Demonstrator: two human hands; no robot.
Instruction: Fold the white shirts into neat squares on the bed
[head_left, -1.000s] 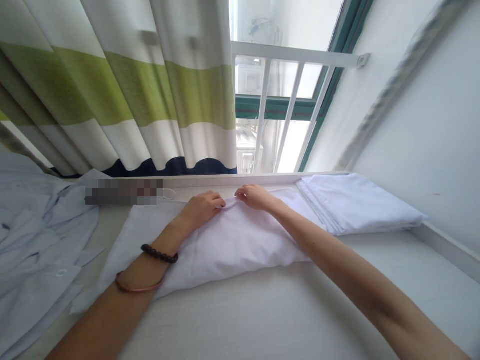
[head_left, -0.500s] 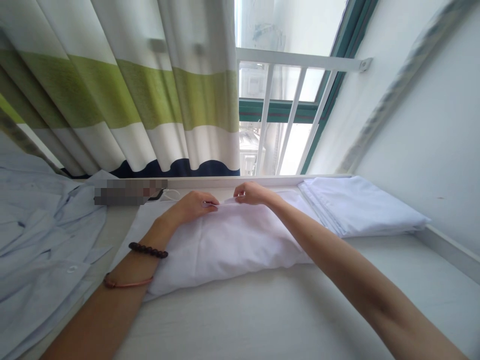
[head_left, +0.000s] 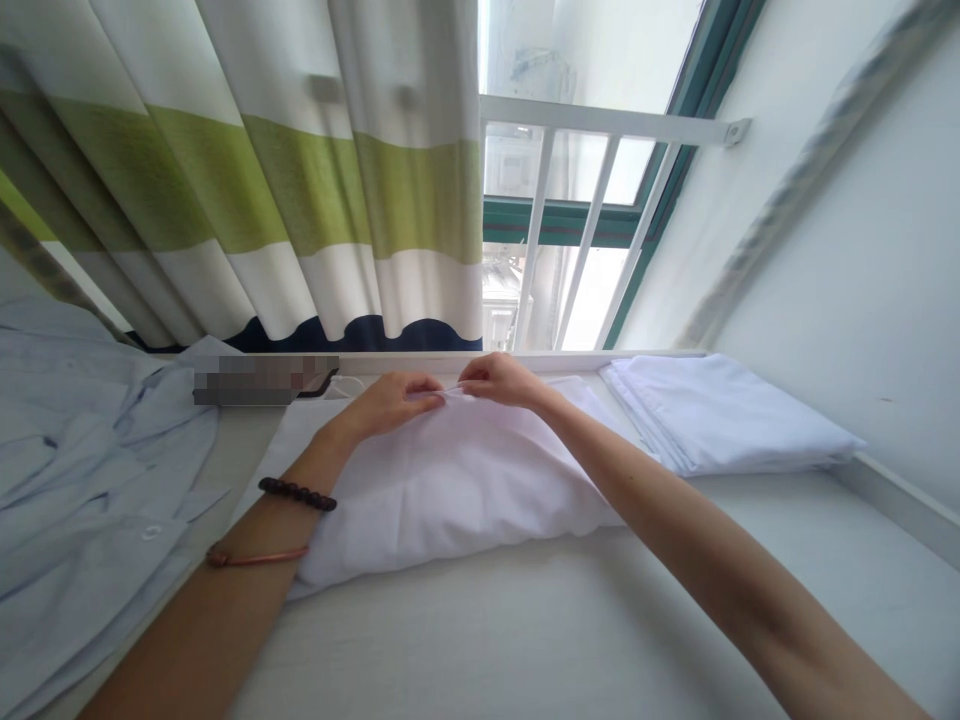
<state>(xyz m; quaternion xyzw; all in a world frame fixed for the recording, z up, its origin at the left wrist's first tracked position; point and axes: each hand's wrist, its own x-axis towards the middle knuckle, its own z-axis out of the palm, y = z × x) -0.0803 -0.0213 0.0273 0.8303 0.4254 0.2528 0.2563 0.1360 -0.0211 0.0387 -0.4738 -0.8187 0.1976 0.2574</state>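
Note:
A white garment (head_left: 450, 485) lies bunched on the white table (head_left: 525, 640) in front of me. My left hand (head_left: 390, 402) and my right hand (head_left: 499, 380) meet at its far edge, both with fingers pinched on the white cloth close together. Two bracelets sit on my left wrist, one of dark beads and one thin and reddish.
A folded white stack (head_left: 720, 415) lies to the right against the wall. Pale blue shirts (head_left: 82, 460) are heaped at the left. A striped green, white and navy curtain (head_left: 285, 190) hangs behind, beside a barred window (head_left: 585, 220). A blurred-out object (head_left: 259, 380) sits near the sill.
Both hands have drawn closer together at the far edge of the white garment, pinching the cloth. The view has shifted slightly.

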